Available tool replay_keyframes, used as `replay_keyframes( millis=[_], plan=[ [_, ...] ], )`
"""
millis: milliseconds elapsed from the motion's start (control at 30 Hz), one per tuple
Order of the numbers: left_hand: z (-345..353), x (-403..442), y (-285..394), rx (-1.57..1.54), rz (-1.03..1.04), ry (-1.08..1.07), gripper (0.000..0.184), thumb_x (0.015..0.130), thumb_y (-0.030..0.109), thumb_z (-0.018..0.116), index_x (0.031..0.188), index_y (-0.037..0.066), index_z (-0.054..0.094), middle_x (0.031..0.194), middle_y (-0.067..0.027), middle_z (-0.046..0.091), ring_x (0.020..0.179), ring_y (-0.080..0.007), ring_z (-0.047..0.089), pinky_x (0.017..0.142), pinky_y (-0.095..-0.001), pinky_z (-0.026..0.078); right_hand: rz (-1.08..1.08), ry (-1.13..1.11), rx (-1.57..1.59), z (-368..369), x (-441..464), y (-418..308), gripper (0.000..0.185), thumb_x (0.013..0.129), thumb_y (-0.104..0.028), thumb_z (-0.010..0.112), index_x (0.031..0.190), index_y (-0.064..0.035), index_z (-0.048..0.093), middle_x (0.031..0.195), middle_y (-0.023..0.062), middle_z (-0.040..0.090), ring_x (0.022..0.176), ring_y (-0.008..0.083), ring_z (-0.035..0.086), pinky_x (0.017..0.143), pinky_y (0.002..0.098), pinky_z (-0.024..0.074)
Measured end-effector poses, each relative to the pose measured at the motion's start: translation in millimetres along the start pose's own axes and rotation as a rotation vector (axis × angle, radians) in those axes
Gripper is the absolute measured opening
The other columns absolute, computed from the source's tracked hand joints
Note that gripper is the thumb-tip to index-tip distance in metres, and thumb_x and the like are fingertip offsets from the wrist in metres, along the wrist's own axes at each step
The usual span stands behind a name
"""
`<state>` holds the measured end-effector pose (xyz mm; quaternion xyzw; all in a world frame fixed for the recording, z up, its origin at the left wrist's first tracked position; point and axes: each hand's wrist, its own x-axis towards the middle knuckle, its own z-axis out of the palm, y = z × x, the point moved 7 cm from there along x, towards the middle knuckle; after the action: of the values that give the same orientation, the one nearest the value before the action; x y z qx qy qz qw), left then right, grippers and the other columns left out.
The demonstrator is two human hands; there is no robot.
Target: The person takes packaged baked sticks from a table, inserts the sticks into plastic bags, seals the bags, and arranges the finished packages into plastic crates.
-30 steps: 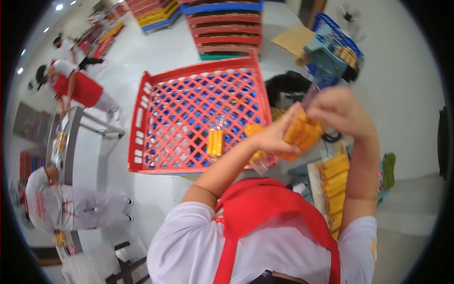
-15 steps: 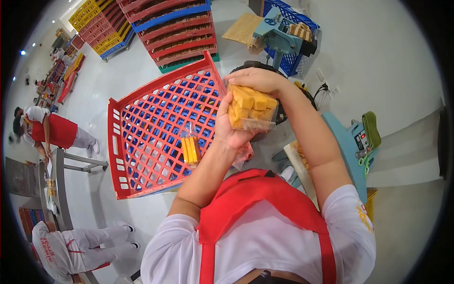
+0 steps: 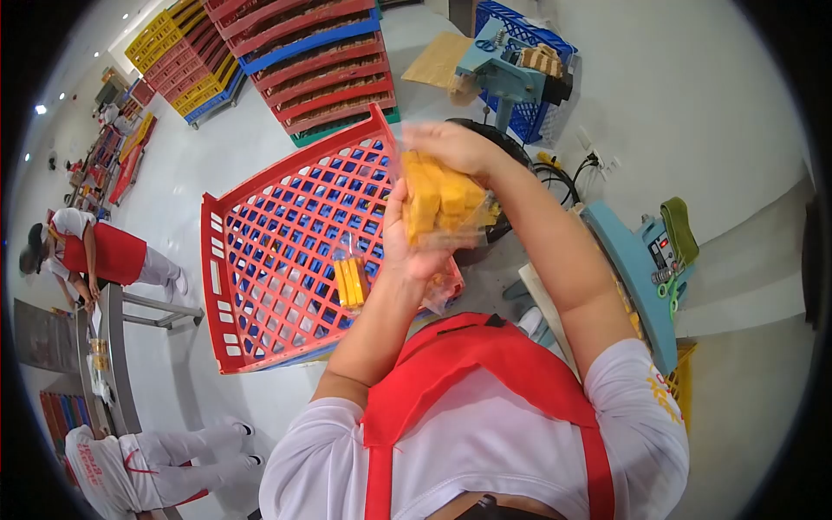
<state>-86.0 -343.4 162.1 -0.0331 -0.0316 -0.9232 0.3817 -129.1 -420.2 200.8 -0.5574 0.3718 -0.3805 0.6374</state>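
A clear plastic bag of yellow-orange bars (image 3: 440, 201) is held up in front of me, over the right edge of the red lattice crate (image 3: 299, 182). My left hand (image 3: 409, 234) grips the bag from its left side and below, thumb upward. At the bag's top, my right hand (image 3: 451, 146) is closed on the plastic, its fingertips somewhat blurred. Inside the crate lies another clear packet of yellow bars (image 3: 350, 282). A further plastic packet (image 3: 444, 286), partly hidden by my left wrist, rests at the crate's lower right corner.
Stacked trays (image 3: 321, 69) stand beyond the crate. A light-blue machine (image 3: 503, 74) is by a blue crate (image 3: 555, 52). At right is another light-blue machine (image 3: 637, 277) with green scissors (image 3: 666, 290). Two people (image 3: 113, 251) (image 3: 130, 468) are at a metal table (image 3: 113, 364) on the left.
Over the last second the bag and both hands have come from the right to above the crate's edge. The view has also turned, and the bag now tilts slightly differently.
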Motion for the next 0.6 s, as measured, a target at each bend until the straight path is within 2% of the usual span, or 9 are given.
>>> replay_keyframes(
  millis=[33,67,133,233,300,333,400,533,600],
  plan=[
    [0.2,-0.7,8.6,0.064,0.106,-0.004,0.045,0.083,0.04,0.043,0.118,0.012,0.046,0.114,-0.0083,0.052,0.104,-0.0262,0.05,0.088,-0.0434,0.039,-0.218,0.192,0.136,-6.9,-10.3,-17.4,0.039,0.084,-0.027,0.051,0.114,-0.0025,0.045,0.099,0.0065,0.055,0.085,0.0113,0.054,0.071,0.0242,0.0443],
    [0.6,-2.8,18.4,0.127,0.213,-0.008,0.048,0.082,0.041,0.046,0.12,0.011,0.044,0.115,-0.0087,0.051,0.105,-0.026,0.049,0.089,-0.0428,0.038,-0.221,0.192,0.132,-7.9,-16.1,-14.4,0.039,0.084,-0.027,0.051,0.114,-0.0025,0.045,0.099,0.0065,0.055,0.085,0.0113,0.054,0.071,0.0242,0.0443],
    [3.6,-7.2,33.7,0.233,0.266,-0.114,0.05,0.082,0.038,0.049,0.122,0.01,0.04,0.119,-0.0093,0.048,0.109,-0.0269,0.047,0.091,-0.043,0.037,-0.202,0.504,0.155,-38.4,-35.4,4.7,0.04,0.088,-0.029,0.045,0.12,-0.0058,0.04,0.107,0.0062,0.052,0.089,0.0139,0.053,0.074,0.0279,0.0451],
    [11.0,-14.0,61.0,0.429,0.378,-0.221,0.055,0.08,0.029,0.057,0.125,0.006,0.035,0.122,-0.0092,0.045,0.109,-0.0251,0.046,0.093,-0.0403,0.037,0.035,-0.036,0.817,27.6,-61.3,33.0,0.045,0.089,-0.04,0.034,0.124,-0.0102,0.038,0.116,0.0041,0.05,0.097,0.0209,0.053,0.078,0.0376,0.0464],
    [8.7,-8.1,71.3,0.858,0.422,-0.128,0.058,0.079,0.024,0.06,0.126,0.005,0.032,0.12,-0.0079,0.046,0.109,-0.0219,0.046,0.093,-0.0376,0.036,0.023,-0.505,0.956,46.1,-73.3,43.0,0.047,0.089,-0.04,0.033,0.126,-0.0114,0.035,0.12,0.0054,0.047,0.102,0.0212,0.052,0.081,0.0381,0.046],
    [9.6,-6.4,71.6,0.854,0.471,-0.077,0.058,0.078,0.016,0.062,0.126,0.004,0.032,0.117,-0.0086,0.047,0.108,-0.02,0.046,0.092,-0.0339,0.036,0.02,-0.501,0.958,42.3,-73.5,47.8,0.047,0.089,-0.04,0.033,0.126,-0.0114,0.035,0.12,0.0054,0.047,0.102,0.0212,0.052,0.081,0.0381,0.046],
    [13.8,-2.0,70.1,1.0,0.513,-0.047,0.064,0.076,0.015,0.062,0.128,0.003,0.027,0.117,-0.009,0.046,0.107,-0.0204,0.046,0.091,-0.0328,0.037,-0.013,-0.093,0.842,15.0,-66.9,60.0,0.048,0.089,-0.042,0.033,0.127,-0.0124,0.035,0.12,0.0059,0.048,0.104,0.021,0.052,0.082,0.0352,0.0458],
    [41.5,-4.0,54.7,1.228,0.677,-0.074,0.089,0.069,0.016,0.068,0.134,0.005,0.008,0.118,-0.01,0.041,0.106,-0.0207,0.046,0.088,-0.0322,0.039,-0.12,-0.043,0.8,-8.8,-73.0,49.4,0.043,0.087,-0.031,0.044,0.124,-0.0108,0.039,0.118,0.0056,0.049,0.101,0.0196,0.053,0.082,0.0324,0.0456],
    [63.7,-10.2,30.0,1.316,0.694,-0.054,0.097,0.066,0.017,0.07,0.134,0.006,0.001,0.118,-0.0102,0.04,0.106,-0.0208,0.046,0.088,-0.034,0.039,-0.306,0.106,0.655,-25.2,-73.8,49.8,0.042,0.08,-0.014,0.056,0.12,-0.0068,0.044,0.113,0.0065,0.053,0.1,0.0184,0.054,0.081,0.0299,0.0458]
  ],
)
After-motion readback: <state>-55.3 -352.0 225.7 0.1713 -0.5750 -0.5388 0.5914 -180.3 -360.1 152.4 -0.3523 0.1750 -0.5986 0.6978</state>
